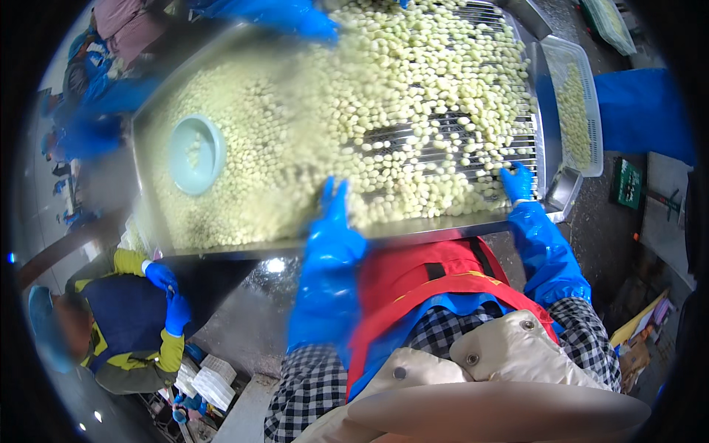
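Note:
A wide metal sorting table [443, 227] is spread with many pale green oval pieces [266, 148], bean-like or grape-like; their exact kind I cannot tell. My left hand [334, 207], in a blue glove, reaches over the near edge with its fingers apart among the pieces. Over the slatted grate [523, 140] at the right end, my right hand [520, 183], gloved in blue too, rests near the corner, fingers spread and nothing visible in them. A light blue bowl [214, 156] with a few pieces sits on the pile at left.
A white plastic basket [597, 148] holding pieces stands past the table's right end, beside a metal chute [564, 189]. Across the table another person's blue sleeve [303, 21] reaches in. A co-worker in a dark vest [129, 314] is at the lower left. A green crate [626, 184] lies at right.

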### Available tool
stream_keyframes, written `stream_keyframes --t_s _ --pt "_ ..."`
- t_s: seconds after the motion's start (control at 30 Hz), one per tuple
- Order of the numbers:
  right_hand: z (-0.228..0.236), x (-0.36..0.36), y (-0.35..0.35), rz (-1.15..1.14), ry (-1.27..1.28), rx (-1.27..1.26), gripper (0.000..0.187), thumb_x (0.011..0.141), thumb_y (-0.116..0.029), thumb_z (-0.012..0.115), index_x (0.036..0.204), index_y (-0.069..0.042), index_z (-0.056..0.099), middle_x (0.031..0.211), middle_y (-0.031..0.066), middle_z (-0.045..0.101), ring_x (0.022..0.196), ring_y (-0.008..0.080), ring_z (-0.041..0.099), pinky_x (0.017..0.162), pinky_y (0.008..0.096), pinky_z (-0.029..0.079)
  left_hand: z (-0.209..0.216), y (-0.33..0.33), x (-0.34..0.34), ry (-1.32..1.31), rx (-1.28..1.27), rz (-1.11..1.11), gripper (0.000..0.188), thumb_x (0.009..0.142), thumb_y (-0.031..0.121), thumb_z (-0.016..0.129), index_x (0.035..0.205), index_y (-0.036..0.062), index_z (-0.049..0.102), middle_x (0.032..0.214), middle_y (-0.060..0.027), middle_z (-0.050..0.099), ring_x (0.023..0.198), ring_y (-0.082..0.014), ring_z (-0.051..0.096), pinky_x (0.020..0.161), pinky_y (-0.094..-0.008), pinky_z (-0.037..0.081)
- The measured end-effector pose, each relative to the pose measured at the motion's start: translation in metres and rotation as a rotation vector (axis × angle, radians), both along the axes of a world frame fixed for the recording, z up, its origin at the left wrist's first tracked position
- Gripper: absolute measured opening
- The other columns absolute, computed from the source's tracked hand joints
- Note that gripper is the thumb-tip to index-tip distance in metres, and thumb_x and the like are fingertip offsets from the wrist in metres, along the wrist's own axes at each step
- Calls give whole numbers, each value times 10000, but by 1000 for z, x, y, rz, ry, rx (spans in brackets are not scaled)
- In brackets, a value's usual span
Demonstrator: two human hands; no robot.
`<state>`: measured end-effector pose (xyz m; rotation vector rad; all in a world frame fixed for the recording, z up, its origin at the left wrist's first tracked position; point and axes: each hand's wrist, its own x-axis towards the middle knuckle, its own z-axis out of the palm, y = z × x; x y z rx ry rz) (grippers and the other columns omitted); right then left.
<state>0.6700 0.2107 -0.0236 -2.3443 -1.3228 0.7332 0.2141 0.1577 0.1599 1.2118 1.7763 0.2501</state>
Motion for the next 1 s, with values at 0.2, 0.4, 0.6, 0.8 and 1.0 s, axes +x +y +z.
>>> stream_keyframes --t_s 0.2,0.4,0.6,0.8,1.0 --pt "-11 -163 -5 49 455 -63 592 725 -360 785 1155 8 612 1099 265 639 1055 387 604 892 456 487 -63 40 73 -286 -149 52 696 858 152 564 1498 239 305 1565 -95 256 1227 -352 532 961 -476 484" --pt "41 -166 53 -123 1296 -326 731 855 -486 643 1429 -119 379 1191 117 577 1084 229 575 866 395 487 -107 96 89 -1089 -312 750 618 940 368 538 1502 286 295 1541 -113 288 1275 -364 476 976 -532 462" --pt "65 -13 40 58 269 -211 569 875 -358 654 1345 -67 519 1192 166 637 1087 291 616 912 397 483 -27 19 -10 -285 -50 26 710 839 236 625 1487 175 341 1518 -182 317 1394 -346 330 1073 -492 389" --pt "28 8 -27 291 -103 -562 520 811 -428 674 1118 -10 635 1022 242 676 944 388 661 800 446 520 -121 -19 -5 23 -315 -164 741 782 260 768 1413 69 430 1420 -180 458 1318 -327 443 1095 -467 363" --pt "10 -98 -34 180 181 -543 520 807 -450 691 1012 29 681 931 223 693 848 342 678 729 430 520 -210 -40 58 -350 -112 83 727 847 271 727 1453 142 346 1381 -169 495 1152 -214 569 807 -333 528"
